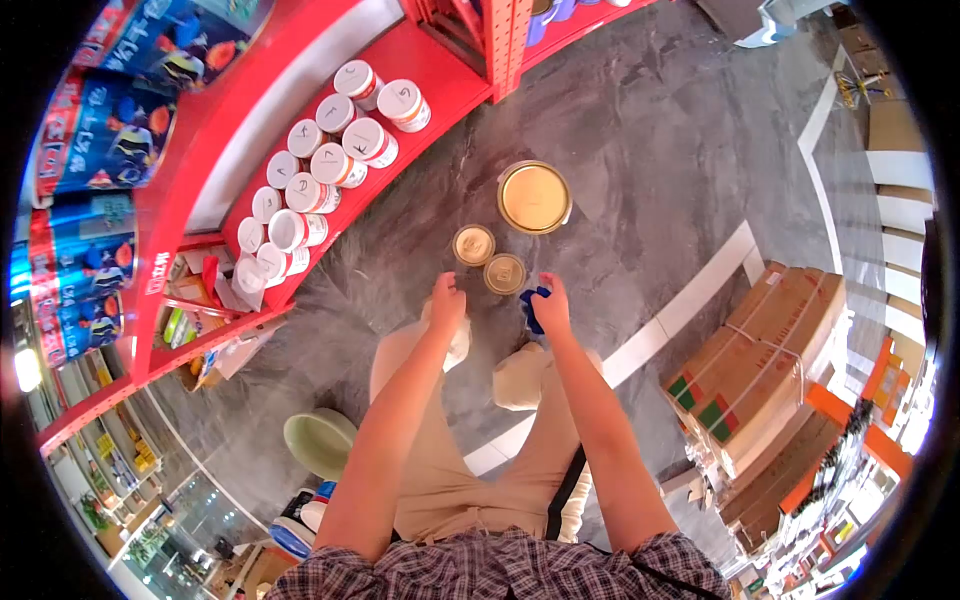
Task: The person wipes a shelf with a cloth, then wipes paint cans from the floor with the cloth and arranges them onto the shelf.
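Note:
My left hand hovers over the left knee, its fingers loosely curled and apart, with nothing visible in them. My right hand grips a crumpled dark blue cloth, partly hidden by the fingers. Between and beyond my hands, a small round tin with a dull gold top stands on the floor. Touching or nearly touching it is another small tin with a paler, uneven beige top. Farther out stands a larger can with a gold lid. Neither hand touches the tins.
A red shelf at the left carries several white lidded tubs. Strapped cardboard boxes stand at the right. A pale green basin sits on the grey floor, left of my legs.

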Demonstrator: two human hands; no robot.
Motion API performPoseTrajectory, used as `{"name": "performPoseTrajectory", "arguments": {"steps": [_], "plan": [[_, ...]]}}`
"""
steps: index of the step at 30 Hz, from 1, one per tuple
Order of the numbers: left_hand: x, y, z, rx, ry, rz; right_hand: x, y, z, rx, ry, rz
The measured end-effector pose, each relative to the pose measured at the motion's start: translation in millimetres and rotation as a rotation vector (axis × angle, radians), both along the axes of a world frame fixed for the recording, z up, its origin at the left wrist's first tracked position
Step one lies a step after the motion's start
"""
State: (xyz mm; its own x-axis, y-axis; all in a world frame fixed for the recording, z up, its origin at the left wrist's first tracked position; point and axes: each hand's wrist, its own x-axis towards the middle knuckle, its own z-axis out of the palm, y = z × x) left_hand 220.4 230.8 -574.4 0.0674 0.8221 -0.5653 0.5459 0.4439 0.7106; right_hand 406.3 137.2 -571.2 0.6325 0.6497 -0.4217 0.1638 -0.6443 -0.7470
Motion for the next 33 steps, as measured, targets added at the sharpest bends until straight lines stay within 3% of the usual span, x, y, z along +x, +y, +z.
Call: {"name": "performPoseTrajectory", "arguments": {"steps": [2, 4, 7, 9, 13, 15, 21, 24, 27, 28, 33], "plan": [[-9, 9, -68, -0.003, 0.019, 0.078, -5, 18, -43, 0.096, -0.055, 0.061], [-12, 22, -105, -0.002, 0.036, 0.159, -12, 39, -76, -0.047, 0.127, 0.155], [1, 37, -156, -0.038, 0.133, 0.233, -23, 66, -131, 0.056, 0.133, 0.282], [5, 44, -184, -0.227, 0.008, 0.319, -22, 84, -154, -0.043, 0.167, 0.303], [24, 52, -213, -0.172, -0.071, 0.361, -20, 118, -183, -0.122, 0.149, 0.45], [26, 51, -233, -0.209, -0.244, 0.358, -19, 125, -187, -0.279, 0.143, 0.613], [39, 55, -199, -0.328, -0.391, 0.634, -19, 130, -210, -0.102, 0.142, 0.616], [34, 61, -165, -0.227, -0.477, 0.514, -22, 125, -193, -0.016, 0.121, 0.545], [30, 68, -93, -0.147, -0.408, 0.432, -20, 132, -97, -0.097, 0.17, 0.504], [33, 72, -46, -0.177, -0.36, 0.461, -22, 130, -78, -0.099, 0.174, 0.5], [8, 82, 91, -0.041, -0.445, 0.391, -34, 117, 74, 0.25, 0.114, 0.609]]}}
